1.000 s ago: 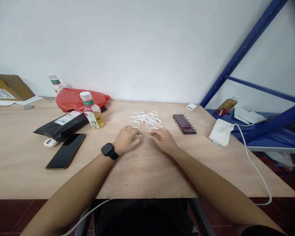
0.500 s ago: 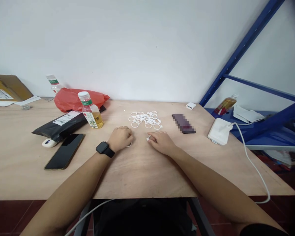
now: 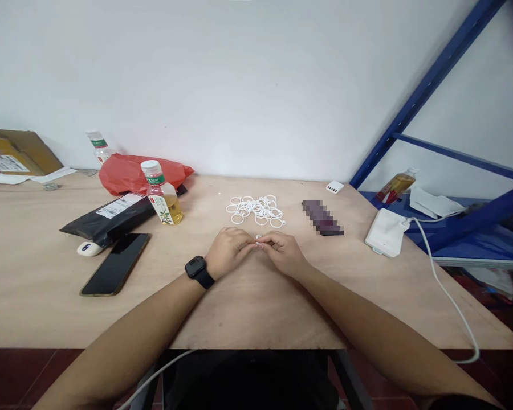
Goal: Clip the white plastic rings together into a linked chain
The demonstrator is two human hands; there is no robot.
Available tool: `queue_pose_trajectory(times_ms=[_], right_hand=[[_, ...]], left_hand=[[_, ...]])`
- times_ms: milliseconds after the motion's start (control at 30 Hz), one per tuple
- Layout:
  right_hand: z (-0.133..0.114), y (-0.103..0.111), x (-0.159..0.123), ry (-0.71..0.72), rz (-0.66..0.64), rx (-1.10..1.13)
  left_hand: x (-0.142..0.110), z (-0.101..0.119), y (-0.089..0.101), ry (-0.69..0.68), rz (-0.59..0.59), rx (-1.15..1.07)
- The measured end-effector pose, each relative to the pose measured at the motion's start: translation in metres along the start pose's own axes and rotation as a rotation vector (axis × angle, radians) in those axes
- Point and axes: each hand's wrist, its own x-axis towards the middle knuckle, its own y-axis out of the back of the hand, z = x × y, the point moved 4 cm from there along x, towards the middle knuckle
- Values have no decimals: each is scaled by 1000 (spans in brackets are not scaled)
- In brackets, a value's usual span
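My left hand (image 3: 231,250), with a black watch on the wrist, meets my right hand (image 3: 284,253) over the middle of the table. Both are closed in a pinch, fingertips almost touching. Between them shows a small part of a white plastic ring (image 3: 258,238); the fingers cover most of it, and I cannot tell whether it is one ring or two. Just beyond my hands lies a loose pile of similar thin white rings (image 3: 256,208), several of them overlapping, with small knobs on their edges.
Left on the wooden table (image 3: 256,319) are a drink bottle (image 3: 165,199), a red plastic bag (image 3: 132,173), a black parcel (image 3: 106,219), a phone (image 3: 115,265) and a white case (image 3: 89,249). To the right lie a pixelated dark object (image 3: 322,217) and a white power adapter (image 3: 385,232) with a cable.
My left hand has moved right, up to my right hand, and their fingertips have come together. The white ring that showed beneath my left hand is now mostly hidden. The view has shifted slightly.
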Motion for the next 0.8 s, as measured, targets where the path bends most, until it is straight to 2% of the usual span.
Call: queue_pose_trajectory(times_ms=[200, 300, 400, 467, 567, 667, 733, 800], right_hand=[[15, -4, 1, -141, 31, 215], [16, -8, 2, -149, 86, 305], [15, -12, 2, -150, 57, 321], [18, -8, 3, -149, 34, 227], [33, 13, 8, -119, 77, -13], [56, 39, 17, -97, 130, -335], [72, 49, 21, -141, 103, -534], [82, 52, 23, -212, 38, -665]], left_hand=[[0, 0, 2, -16, 32, -47], [0, -2, 1, -19, 74, -83], [0, -4, 0, -69, 93, -112], [0, -5, 1, -81, 79, -82], [2, -8, 7, -63, 16, 36], [2, -12, 11, -68, -166, 178], [1, -16, 12, -51, -277, 255], [-1, -19, 11, -44, -334, 283]])
